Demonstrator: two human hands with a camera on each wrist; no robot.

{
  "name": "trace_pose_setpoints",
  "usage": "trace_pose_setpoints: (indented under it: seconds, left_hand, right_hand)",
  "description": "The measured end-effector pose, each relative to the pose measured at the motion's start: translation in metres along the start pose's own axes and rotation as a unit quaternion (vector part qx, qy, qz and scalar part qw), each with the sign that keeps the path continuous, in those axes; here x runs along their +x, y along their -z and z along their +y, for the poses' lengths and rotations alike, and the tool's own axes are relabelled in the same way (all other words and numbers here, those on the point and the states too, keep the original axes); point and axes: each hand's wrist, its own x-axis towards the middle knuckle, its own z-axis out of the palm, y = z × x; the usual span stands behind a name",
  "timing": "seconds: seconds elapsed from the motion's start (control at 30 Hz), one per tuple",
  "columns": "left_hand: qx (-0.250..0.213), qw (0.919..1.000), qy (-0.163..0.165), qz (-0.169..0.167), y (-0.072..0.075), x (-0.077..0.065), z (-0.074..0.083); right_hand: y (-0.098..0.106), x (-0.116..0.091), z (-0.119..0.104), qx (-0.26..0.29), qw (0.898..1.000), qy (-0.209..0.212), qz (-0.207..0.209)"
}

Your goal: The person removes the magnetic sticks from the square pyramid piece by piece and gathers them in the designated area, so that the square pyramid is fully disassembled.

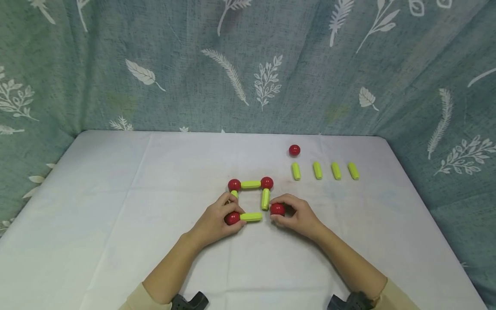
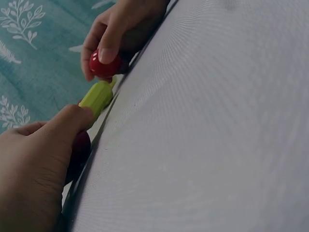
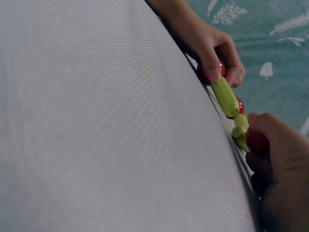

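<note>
On the white-covered table, red balls and yellow-green sticks form a square shape with a gap at its lower right corner. My left hand (image 1: 215, 221) grips the lower left red ball (image 1: 232, 218), its thumb at the near stick (image 1: 252, 217) that points right. Between thumb and fingers, my right hand (image 1: 302, 216) pinches another red ball (image 1: 277, 209), just right of that gap and apart from both stick ends. The far stick (image 1: 251, 184) joins two red balls, and the right stick (image 1: 265, 199) comes down from the far right ball (image 1: 267, 182). My left fingers partly cover the left stick (image 1: 234, 193).
A loose red ball (image 1: 294, 150) lies near the table's far edge. Several loose yellow-green sticks (image 1: 317, 170) stand in a row to the right of the shape. Leaf-patterned green cloth (image 1: 174, 103) hangs behind and beside the table (image 1: 116, 249).
</note>
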Motion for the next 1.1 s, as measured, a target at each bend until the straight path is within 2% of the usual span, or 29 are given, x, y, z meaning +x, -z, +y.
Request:
trace_pose_setpoints:
  seconds: [0.17, 0.37, 0.5, 0.63, 0.77, 0.9, 1.1]
  left_hand:
    - [-0.009, 0.9999, -0.002, -0.006, 0.002, -0.001, -0.002]
    - [-0.013, 0.9999, 0.003, -0.005, 0.002, -0.002, -0.003]
    - [-0.017, 0.9998, 0.012, -0.009, 0.002, -0.003, -0.003]
    - [-0.024, 0.9996, 0.011, -0.012, 0.001, -0.003, -0.002]
    - [-0.031, 0.9994, 0.007, -0.011, 0.000, -0.002, -0.002]
    - [-0.031, 0.9995, -0.003, -0.006, -0.001, 0.000, -0.002]
    - [-0.019, 0.9998, -0.004, -0.008, -0.001, 0.000, -0.001]
  right_hand:
    - [0.002, 0.003, -0.005, 0.039, 0.998, -0.056, 0.001]
    - [0.006, 0.014, -0.009, 0.025, 0.998, -0.048, 0.014]
    - [0.014, 0.020, -0.006, 0.028, 0.998, -0.058, 0.028]
    - [0.026, 0.024, 0.001, 0.030, 0.995, -0.066, 0.068]
    - [0.045, 0.032, 0.009, 0.025, 0.989, -0.069, 0.126]
    - [0.068, 0.041, 0.018, 0.006, 0.982, -0.096, 0.165]
    - [0.096, 0.056, 0.038, -0.083, 0.965, -0.162, 0.188]
